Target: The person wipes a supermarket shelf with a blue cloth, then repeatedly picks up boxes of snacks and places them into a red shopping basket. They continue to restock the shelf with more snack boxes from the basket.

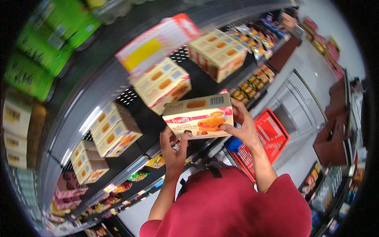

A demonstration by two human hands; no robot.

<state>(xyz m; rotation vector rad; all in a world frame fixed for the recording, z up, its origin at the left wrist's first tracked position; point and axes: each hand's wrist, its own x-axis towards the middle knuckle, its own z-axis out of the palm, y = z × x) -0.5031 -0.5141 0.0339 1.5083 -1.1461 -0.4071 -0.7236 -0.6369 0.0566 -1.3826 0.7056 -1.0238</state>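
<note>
Between my two hands is a cream carton of Franzzi butter cookie pie [198, 117], its printed front tilted up toward me and a barcode on its top side. My left hand [176, 145] grips the lower left corner, thumb on the front face. The right end is held by my right hand [241, 124], thumb over the front edge and fingers behind. Just beyond the carton, a row of similar cartons [165, 84] stands on the black shelf [204, 86]. Another row of cartons [217, 53] sits farther right.
More cartons [115, 133] line the shelf to the left, and green boxes [56, 38] fill a shelf at upper left. A red-and-white price sign [157, 44] stands above the cartons. A red shopping basket [268, 139] is by my right forearm. Bagged snacks [137, 176] lie on a lower shelf.
</note>
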